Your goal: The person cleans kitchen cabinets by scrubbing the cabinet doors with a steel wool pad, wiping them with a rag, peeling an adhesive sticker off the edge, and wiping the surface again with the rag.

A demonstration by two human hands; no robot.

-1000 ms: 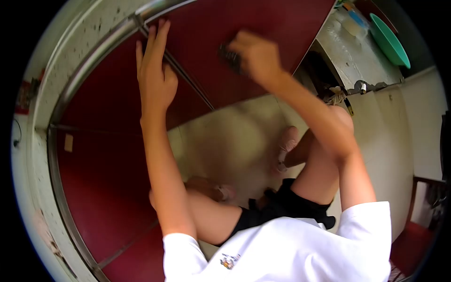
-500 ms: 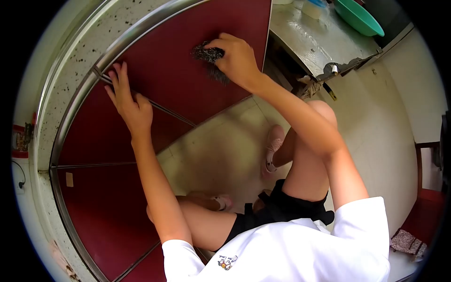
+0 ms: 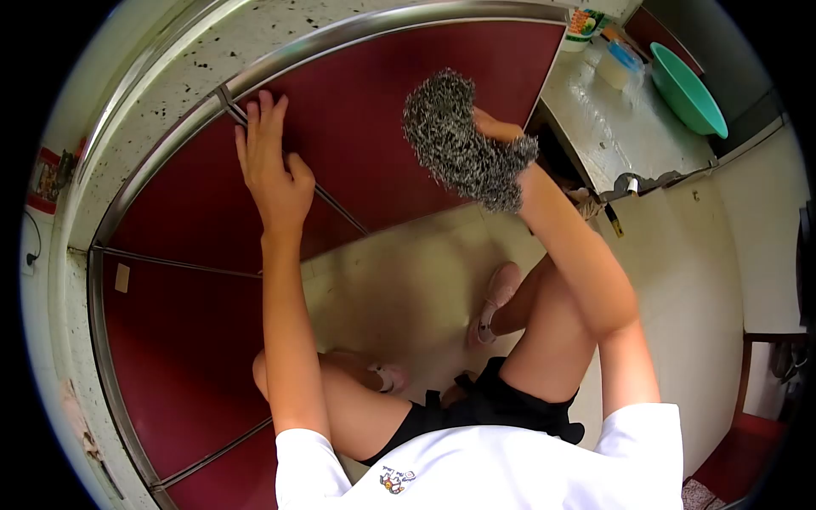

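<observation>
My left hand (image 3: 276, 174) is open, its fingers stretched out against the dark red cabinet door (image 3: 340, 102) near the upper metal trim and the gap between two doors. In my right hand (image 3: 497, 127) is a shaggy grey steel wool scrubber (image 3: 459, 140), spread over most of the hand in front of the right part of the same door. Thumb and wrist show, while the scrubber hides the other fingers. Whether the scrubber touches the door I cannot tell.
A speckled counter edge (image 3: 170, 93) with metal trim (image 3: 340, 36) curves above the doors. At the right, a metal-topped surface (image 3: 586, 127) carries a green basin (image 3: 688, 89) and a blue-lidded tub (image 3: 620, 64). My knees are bent over the tiled floor (image 3: 408, 263).
My right hand has drawn back from the door surface, and the scrubber now spreads over it, looking larger. The view has shifted; my left hand stays near the door gap.
</observation>
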